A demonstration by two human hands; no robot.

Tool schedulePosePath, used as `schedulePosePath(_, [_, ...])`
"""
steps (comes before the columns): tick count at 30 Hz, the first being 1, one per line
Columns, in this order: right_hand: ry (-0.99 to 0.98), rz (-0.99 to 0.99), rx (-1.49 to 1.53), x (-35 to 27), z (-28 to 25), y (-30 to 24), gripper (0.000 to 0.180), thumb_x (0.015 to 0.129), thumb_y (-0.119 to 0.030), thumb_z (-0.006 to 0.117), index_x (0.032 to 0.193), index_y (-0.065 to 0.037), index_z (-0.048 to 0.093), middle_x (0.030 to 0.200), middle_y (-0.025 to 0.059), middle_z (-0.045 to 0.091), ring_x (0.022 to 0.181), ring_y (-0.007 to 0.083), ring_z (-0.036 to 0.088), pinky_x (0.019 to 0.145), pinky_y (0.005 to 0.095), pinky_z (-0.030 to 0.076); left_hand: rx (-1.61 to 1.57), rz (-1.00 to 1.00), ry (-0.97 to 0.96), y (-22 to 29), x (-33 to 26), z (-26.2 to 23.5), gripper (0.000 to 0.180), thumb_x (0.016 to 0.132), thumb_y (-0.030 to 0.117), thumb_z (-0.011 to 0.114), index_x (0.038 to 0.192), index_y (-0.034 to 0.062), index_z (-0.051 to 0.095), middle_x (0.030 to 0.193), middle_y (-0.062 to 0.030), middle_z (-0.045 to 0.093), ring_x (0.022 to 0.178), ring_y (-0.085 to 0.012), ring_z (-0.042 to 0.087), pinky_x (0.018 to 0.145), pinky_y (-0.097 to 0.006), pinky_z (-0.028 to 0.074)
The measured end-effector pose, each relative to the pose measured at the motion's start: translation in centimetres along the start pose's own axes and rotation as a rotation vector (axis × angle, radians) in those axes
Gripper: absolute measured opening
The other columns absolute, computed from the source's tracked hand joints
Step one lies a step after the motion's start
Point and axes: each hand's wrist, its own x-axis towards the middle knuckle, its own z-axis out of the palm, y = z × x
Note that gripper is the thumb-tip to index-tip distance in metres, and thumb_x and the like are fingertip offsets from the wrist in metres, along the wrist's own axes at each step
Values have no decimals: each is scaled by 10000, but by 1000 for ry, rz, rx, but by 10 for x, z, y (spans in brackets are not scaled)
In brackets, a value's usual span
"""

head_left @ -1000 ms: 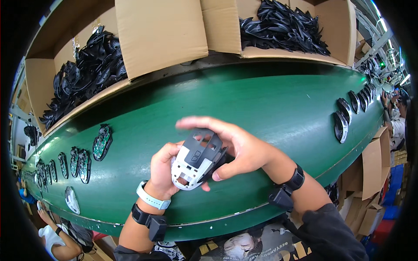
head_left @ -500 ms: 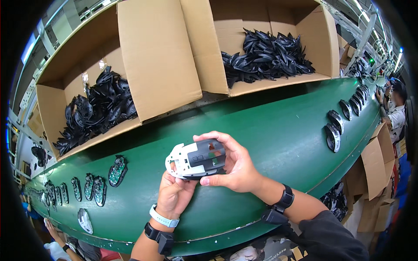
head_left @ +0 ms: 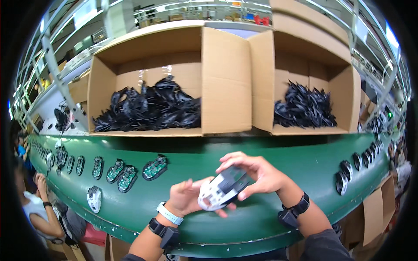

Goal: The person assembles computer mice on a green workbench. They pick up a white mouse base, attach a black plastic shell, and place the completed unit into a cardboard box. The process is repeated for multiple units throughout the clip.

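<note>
A white-and-black computer mouse shell (head_left: pixel 224 185) is held tilted over the green conveyor belt, somewhat smeared by motion. My right hand (head_left: pixel 261 174) grips its right end, thumb at the near edge and fingers across the far edge. Beneath the shell's left side lies my left hand (head_left: pixel 187 195), its thumb lifted away and its fingers stretched out; fingertips show past the near edge. Whether the left palm bears the shell's weight is hidden.
Mouse bases with green circuit boards (head_left: pixel 127 179) line the belt (head_left: pixel 270 226) on the left, beside a white shell (head_left: pixel 94 199). More shells (head_left: pixel 342 182) stand far right. Two cardboard boxes (head_left: pixel 226 82) of black parts (head_left: pixel 152 106) border the far side. A co-worker's arm (head_left: pixel 45 200) is at left.
The view has swung left and levelled. The shell has turned and tilted in my right hand. My left thumb has come off it, and those fingers have straightened underneath.
</note>
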Motion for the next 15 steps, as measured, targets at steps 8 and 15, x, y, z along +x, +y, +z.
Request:
schedulePosePath(8, [-40, -60, -671, 184, 26, -8, 374, 835, -37, 714, 1208, -15, 732, 1135, 154, 752, 1000, 272, 734, 838, 370, 587, 93, 330, 558, 1, -37, -61, 677, 1140, 577, 210, 1292, 41, 595, 1010, -151, 675, 717, -195, 572, 582, -298, 427])
schedulePosePath(15, [34, 153, -1197, 284, 26, 111, 371, 824, -33, 657, 1188, -27, 729, 1249, 233, 709, 1230, 410, 621, 1075, 528, 494, 264, 601, 855, -10, -30, -81, 435, 1157, 464, 361, 1293, 105, 565, 1057, -106, 672, 831, -167, 611, 678, -301, 482])
